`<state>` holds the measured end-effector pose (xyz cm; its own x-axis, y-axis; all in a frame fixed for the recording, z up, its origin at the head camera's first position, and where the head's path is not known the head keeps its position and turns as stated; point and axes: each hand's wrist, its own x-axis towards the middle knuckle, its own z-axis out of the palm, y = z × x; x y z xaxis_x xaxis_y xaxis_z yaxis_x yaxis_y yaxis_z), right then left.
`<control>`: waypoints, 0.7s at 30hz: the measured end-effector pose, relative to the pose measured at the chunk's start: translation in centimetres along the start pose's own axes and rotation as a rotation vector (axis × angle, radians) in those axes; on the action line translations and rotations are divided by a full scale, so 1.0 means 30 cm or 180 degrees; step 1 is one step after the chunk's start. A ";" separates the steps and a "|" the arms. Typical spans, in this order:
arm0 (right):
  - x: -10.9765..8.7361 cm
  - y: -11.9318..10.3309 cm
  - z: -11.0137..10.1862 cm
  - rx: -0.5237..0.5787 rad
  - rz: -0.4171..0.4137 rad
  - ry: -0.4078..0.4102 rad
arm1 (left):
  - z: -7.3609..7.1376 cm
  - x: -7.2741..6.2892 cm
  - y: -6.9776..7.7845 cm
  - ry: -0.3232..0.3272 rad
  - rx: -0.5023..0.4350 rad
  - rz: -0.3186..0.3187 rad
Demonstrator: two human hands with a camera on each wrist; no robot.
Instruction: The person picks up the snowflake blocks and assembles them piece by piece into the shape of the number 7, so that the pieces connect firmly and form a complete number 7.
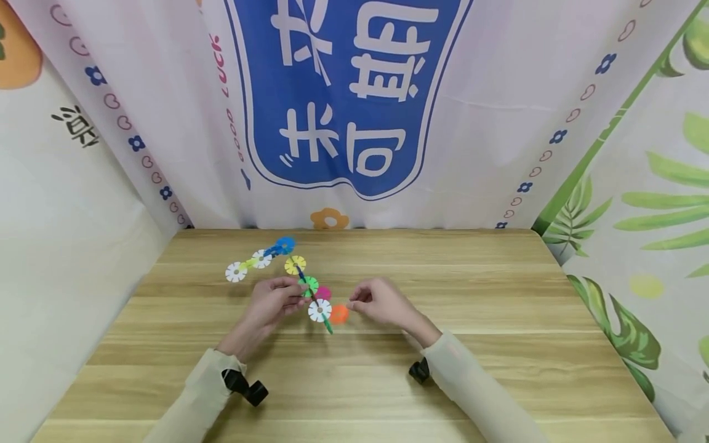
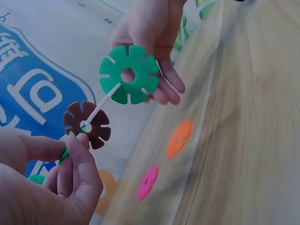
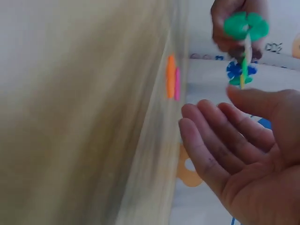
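My left hand point(image 1: 271, 303) pinches a bright green slotted disc point(image 1: 311, 285) partway along a chain of interlocking plastic snowflake discs. From there the chain runs toward me through a brown disc point(image 2: 99, 127) and a white disc point(image 1: 319, 302) to a green end disc point(image 2: 143, 70). Its other part bends away past a yellow disc point(image 1: 295, 265) and blue discs point(image 1: 285, 245) to a white disc point(image 1: 236, 272) at the far left. My right hand point(image 1: 383, 303) is just right of the green end, fingers loosely bent and holding nothing in the right wrist view.
A loose orange disc point(image 1: 340, 314) and a pink disc point(image 1: 324, 293) lie on the wooden table point(image 1: 487, 277), beneath and beside the chain. Printed curtains point(image 1: 487, 123) hang behind the table's far edge and along its sides. Each wrist carries a black camera mount point(image 1: 244, 386).
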<state>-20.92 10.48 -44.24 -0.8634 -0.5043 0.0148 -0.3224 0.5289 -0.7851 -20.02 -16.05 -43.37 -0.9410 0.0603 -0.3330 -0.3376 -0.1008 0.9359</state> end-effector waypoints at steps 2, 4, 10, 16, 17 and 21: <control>0.033 0.007 0.006 -0.0168 0.0031 -0.0098 | -0.015 -0.002 0.004 -0.0022 0.0023 0.0023; 0.061 0.010 0.017 -0.0233 0.0062 -0.0216 | -0.023 -0.002 0.005 -0.0020 0.0046 0.0047; 0.105 0.022 0.067 -0.0452 0.0037 -0.0516 | -0.032 0.005 -0.007 0.0029 0.0051 -0.0009; 0.104 0.031 0.077 -0.0455 0.0164 -0.0507 | -0.028 0.011 -0.011 0.0031 0.0035 -0.0045; 0.103 0.030 0.075 -0.0441 0.0184 -0.0499 | -0.026 0.012 -0.010 0.0023 0.0029 -0.0043; 0.099 0.028 0.069 -0.0428 0.0237 -0.0466 | -0.018 0.017 -0.003 0.0016 -0.0006 -0.0036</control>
<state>-22.95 8.02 -46.13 -0.8244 -0.5490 -0.1379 -0.3172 0.6498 -0.6908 -20.47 -16.55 -43.69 -0.9372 0.0565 -0.3443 -0.3484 -0.1020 0.9318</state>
